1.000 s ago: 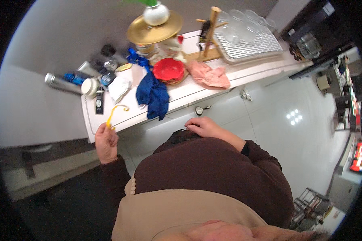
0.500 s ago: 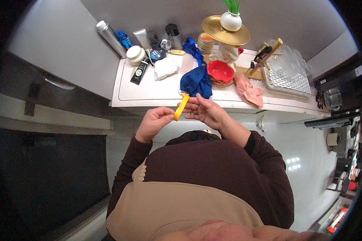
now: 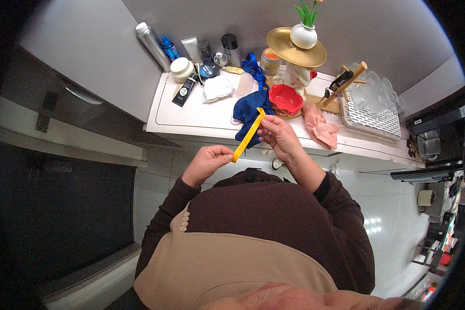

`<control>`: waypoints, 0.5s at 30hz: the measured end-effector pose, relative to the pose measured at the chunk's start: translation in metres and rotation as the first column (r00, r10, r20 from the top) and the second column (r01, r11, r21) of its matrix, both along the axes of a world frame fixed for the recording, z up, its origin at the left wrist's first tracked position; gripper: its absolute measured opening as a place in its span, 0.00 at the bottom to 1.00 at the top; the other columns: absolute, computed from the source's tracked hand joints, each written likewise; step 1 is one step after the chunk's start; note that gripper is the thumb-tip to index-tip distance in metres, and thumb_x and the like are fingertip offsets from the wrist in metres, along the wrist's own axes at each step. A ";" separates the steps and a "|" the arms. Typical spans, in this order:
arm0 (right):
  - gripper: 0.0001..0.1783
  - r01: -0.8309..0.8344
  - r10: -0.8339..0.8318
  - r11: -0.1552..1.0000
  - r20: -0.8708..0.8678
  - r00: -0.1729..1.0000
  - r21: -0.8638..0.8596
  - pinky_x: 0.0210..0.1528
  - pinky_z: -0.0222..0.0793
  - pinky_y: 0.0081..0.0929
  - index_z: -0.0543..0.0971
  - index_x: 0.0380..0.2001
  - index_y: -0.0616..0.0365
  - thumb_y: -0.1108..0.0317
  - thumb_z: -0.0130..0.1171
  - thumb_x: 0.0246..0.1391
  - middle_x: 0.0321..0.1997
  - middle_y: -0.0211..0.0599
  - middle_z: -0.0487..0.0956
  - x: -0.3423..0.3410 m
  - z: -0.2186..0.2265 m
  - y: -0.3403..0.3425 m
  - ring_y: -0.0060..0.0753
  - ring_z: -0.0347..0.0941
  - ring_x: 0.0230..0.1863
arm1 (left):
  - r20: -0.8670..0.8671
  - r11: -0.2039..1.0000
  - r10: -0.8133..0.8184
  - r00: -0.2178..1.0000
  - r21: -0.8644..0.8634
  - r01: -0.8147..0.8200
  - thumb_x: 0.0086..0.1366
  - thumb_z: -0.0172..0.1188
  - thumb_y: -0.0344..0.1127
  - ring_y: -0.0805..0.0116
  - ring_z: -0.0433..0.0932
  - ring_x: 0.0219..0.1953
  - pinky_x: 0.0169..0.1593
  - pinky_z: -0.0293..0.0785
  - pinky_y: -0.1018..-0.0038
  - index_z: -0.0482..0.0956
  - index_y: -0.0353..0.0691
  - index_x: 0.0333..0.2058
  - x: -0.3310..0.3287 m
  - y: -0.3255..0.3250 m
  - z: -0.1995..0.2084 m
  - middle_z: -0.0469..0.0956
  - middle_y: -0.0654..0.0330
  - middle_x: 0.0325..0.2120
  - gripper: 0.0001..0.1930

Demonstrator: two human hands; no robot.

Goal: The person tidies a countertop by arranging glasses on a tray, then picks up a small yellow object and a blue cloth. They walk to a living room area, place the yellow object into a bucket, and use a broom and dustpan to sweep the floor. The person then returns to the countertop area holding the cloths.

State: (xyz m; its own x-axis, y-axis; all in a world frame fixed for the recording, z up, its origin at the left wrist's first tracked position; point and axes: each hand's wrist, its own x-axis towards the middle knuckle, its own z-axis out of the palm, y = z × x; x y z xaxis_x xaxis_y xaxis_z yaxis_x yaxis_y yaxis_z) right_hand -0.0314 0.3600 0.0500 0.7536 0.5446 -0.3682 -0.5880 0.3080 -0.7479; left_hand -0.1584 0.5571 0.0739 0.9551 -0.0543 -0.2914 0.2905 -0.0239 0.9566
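Note:
A flat yellow ribbon-like strip (image 3: 248,137) stretches slantwise between my two hands, in front of the counter's edge. My left hand (image 3: 210,163) pinches its lower end between thumb and fingertips. Near the upper end, my right hand (image 3: 281,138) grips the strip with thumb and fingers, and a short folded tip sticks out past them. Just behind the strip, a dark blue cloth (image 3: 249,107) hangs partly over the counter edge. To its right sits a red scalloped bowl (image 3: 285,99).
The white counter (image 3: 191,119) holds a crumpled white cloth (image 3: 218,89), a black tube (image 3: 183,93), several bottles and jars, and a pink cloth (image 3: 320,126). A gold tray (image 3: 279,42) bears a white vase (image 3: 303,36). Glasses stand on a drying rack (image 3: 372,123) at right.
My right hand has closed on the strip's upper end and moved right and slightly up. The strip is now stretched longer between both hands. The head view has shifted a little.

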 end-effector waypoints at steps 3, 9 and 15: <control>0.07 0.085 -0.067 0.994 0.235 0.970 -0.067 0.32 0.69 0.18 0.76 0.36 0.58 0.70 0.57 0.53 0.33 0.28 0.77 -0.001 0.001 -0.003 0.19 0.72 0.29 | -0.098 0.997 0.038 0.994 0.076 -0.031 0.61 0.56 0.36 0.84 0.66 0.23 0.26 0.61 0.86 0.78 0.37 0.35 0.002 -0.006 0.002 0.73 0.69 0.23 0.09; 0.07 0.367 0.073 0.922 0.987 0.144 -0.121 0.32 0.68 0.26 0.76 0.29 0.60 0.78 0.59 0.42 0.29 0.37 0.76 -0.013 0.016 -0.007 0.37 0.72 0.29 | -0.239 0.978 0.204 0.949 0.004 -0.209 0.60 0.57 0.35 0.83 0.69 0.26 0.31 0.65 0.86 0.78 0.35 0.35 0.009 -0.022 0.002 0.76 0.66 0.27 0.09; 0.13 0.312 0.300 0.921 0.937 -0.182 -0.234 0.33 0.67 0.28 0.76 0.31 0.53 0.75 0.61 0.37 0.34 0.32 0.76 -0.023 0.017 -0.006 0.34 0.72 0.33 | -0.173 0.949 0.272 0.947 -0.113 -0.293 0.62 0.54 0.35 0.89 0.57 0.13 0.16 0.49 0.89 0.76 0.36 0.38 0.009 -0.036 -0.004 0.67 0.75 0.15 0.10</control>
State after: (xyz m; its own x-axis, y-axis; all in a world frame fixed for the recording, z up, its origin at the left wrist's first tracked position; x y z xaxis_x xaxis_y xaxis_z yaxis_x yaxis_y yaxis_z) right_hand -0.0545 0.3541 0.0668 0.3764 0.6353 0.6744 0.9005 -0.0797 -0.4276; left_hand -0.1495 0.5211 0.0695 0.8812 0.1621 -0.4440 0.4097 0.2067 0.8885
